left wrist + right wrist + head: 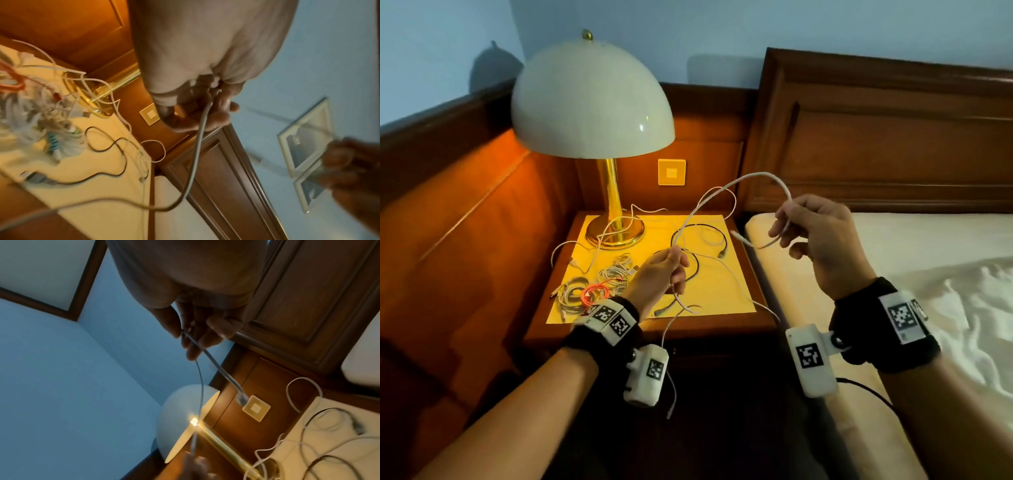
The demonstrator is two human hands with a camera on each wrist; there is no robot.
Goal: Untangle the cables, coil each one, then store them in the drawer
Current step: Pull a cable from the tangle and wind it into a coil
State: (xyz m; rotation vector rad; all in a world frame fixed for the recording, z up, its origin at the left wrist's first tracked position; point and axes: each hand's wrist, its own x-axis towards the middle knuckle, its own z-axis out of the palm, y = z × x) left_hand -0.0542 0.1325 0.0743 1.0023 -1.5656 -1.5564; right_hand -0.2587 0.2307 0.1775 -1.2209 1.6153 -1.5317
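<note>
A long white cable arcs in the air between my two hands above the nightstand. My left hand grips it in a fist over the yellow mat, and its tail hangs past the front edge. My right hand pinches the cable near its plug end, over the gap beside the bed. In the left wrist view my left hand curls round the cable. In the right wrist view my right hand pinches the cable a short way above its plug.
On the mat lie a loose black cable, a white cable round the lamp base, bundled white cables and an orange coil. The domed lamp stands at the back. The bed lies right.
</note>
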